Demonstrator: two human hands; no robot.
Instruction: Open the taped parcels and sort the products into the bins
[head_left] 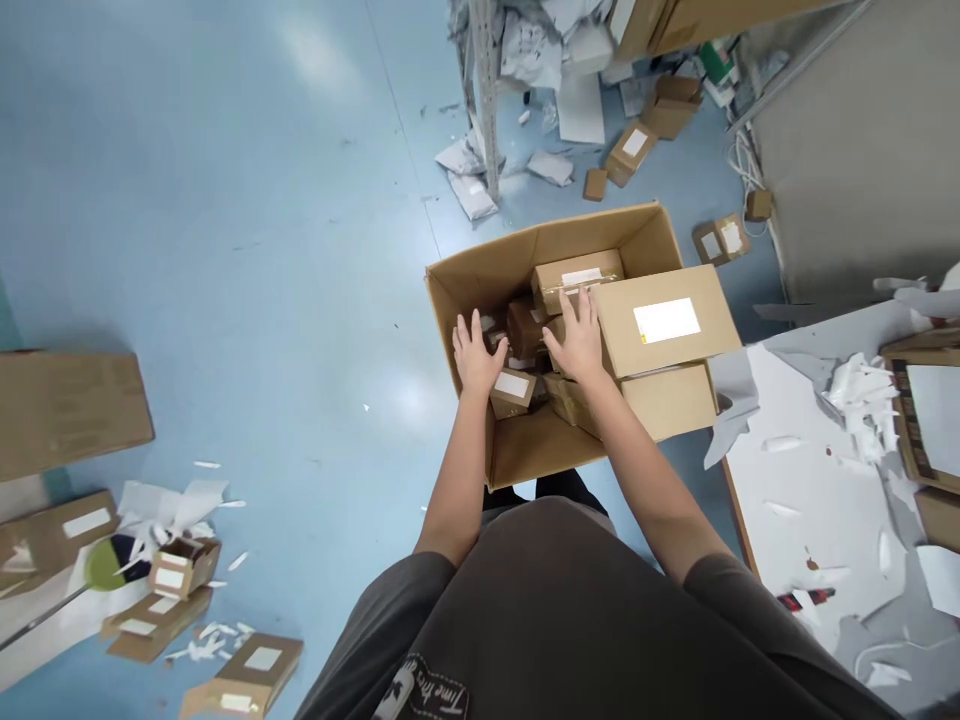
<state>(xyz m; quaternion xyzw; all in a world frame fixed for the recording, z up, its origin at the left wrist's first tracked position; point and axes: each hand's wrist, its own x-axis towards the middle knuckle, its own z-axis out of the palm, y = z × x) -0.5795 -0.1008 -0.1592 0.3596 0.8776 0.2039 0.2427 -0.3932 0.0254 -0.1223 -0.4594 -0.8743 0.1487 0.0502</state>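
Observation:
A large open cardboard carton (pixel 547 240) stands on the floor in front of me, holding a jumble of small kraft boxes. My left hand (pixel 476 352) hovers low inside it, fingers spread, just above a small box with a white label (pixel 512 390). My right hand (pixel 577 338) rests with spread fingers on the small boxes, its fingertips against a larger kraft box (pixel 574 275) at the back. Two flat kraft cartons sit stacked over the carton's right edge, the upper one (pixel 664 320) bearing a white label. The carton's lower contents are hidden by my hands and the boxes.
A white table (pixel 817 500) strewn with torn paper lies to the right. Small boxes and paper scraps litter the blue floor (pixel 225 250), with more at lower left. A metal shelf post (pixel 487 100) stands among torn paper at the top.

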